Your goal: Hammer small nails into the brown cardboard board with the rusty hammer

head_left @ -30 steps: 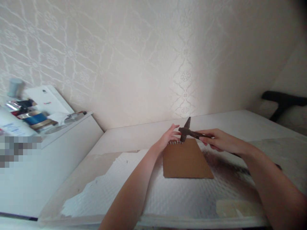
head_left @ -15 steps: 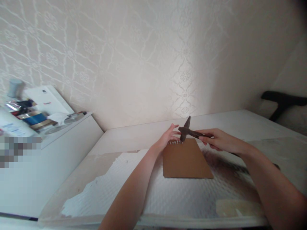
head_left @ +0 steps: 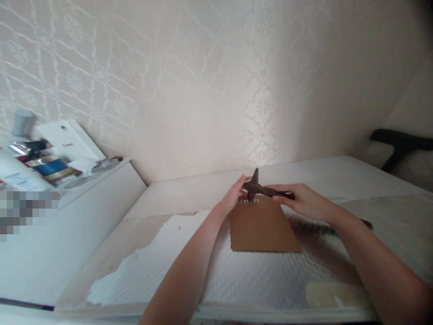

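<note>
The left fingers [head_left: 241,184] are seen pinched together at the far edge of the board [head_left: 262,225], apparently about one of the small nails [head_left: 248,201] standing in a row there; whether a nail is truly gripped cannot be told. The right hand [head_left: 304,201] is closed around the handle of the hammer [head_left: 252,187], whose dark head is poised just above the nail row and almost touching the left fingertips. A crushed fingertip is judged the chief risk, since so little gap is left between head and fingers; a glancing blow could also bend a nail or skid the board, which lies loose and flat on the white textured sheet [head_left: 237,275]. That sheet is torn at its left, and snagging there is possible. Room for the swing is open above and to the right; the wall [head_left: 203,90] stands well behind the table [head_left: 189,192]. The near table edge lies well apart from the board, and the cluttered counter [head_left: 101,174] at left is also well apart.
</note>
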Available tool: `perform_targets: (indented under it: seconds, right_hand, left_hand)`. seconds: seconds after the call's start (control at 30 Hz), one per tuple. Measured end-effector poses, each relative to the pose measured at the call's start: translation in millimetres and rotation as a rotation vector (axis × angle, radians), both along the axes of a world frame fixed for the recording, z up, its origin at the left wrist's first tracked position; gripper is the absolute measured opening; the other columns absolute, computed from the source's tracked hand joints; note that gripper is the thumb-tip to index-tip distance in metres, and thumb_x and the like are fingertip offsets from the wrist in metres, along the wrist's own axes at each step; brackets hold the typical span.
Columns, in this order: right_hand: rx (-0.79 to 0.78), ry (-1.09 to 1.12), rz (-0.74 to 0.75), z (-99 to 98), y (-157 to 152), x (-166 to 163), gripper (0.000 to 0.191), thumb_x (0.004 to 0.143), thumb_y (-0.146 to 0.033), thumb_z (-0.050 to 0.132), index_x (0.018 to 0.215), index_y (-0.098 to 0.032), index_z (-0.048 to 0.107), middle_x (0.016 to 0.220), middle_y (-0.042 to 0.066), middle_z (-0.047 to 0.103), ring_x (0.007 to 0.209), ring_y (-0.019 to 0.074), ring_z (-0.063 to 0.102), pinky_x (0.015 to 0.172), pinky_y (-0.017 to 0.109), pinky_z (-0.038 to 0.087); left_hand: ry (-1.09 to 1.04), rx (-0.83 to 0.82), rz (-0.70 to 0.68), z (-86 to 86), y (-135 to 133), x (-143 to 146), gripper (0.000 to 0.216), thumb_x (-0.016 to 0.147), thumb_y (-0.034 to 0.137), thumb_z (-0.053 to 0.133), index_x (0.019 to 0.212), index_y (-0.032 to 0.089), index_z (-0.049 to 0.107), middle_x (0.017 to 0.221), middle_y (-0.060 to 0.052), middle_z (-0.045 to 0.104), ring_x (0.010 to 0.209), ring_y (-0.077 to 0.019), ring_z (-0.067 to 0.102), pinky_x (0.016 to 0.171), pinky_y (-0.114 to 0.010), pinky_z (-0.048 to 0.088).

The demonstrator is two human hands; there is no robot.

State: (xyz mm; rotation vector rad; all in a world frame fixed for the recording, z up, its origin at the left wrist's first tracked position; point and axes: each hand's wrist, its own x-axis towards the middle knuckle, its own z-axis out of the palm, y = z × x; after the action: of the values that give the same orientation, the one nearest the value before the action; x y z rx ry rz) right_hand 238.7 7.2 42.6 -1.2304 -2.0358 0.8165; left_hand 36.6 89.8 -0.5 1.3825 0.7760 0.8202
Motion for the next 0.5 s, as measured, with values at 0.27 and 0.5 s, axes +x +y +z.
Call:
perform_targets:
  seconds: [0.27,0.5]
  right_hand:
    - [0.02,-0.002,0.014,1.4,-0.6,0.3,0.041,0.08,-0.037,0.052,0.119,-0.028,0.06,0.12,-0.001,0.061,0.112,0.028,0.052,0.099,0.041,0.036]
    - [0.052,-0.003,0.026,-0.7,0.1,1.5,0.038,0.082,-0.036,0.05,0.118,-0.027,0.06,0.119,0.0,0.062,0.111,0.026,0.053,0.097,0.038,0.038]
  left_hand:
    - [0.022,0.022,-0.017,2.1,-2.7,-1.3,0.063,0.083,0.065,0.03,0.122,0.021,0.052,0.101,-0.007,0.064,0.069,-0.0139,0.059,0.069,-0.027,0.045]
    - [0.016,0.023,-0.035,4.1,-3.9,-1.6,0.063,0.084,0.064,0.029,0.122,0.019,0.052,0.103,-0.008,0.064,0.066,-0.0142,0.059,0.069,-0.028,0.045]
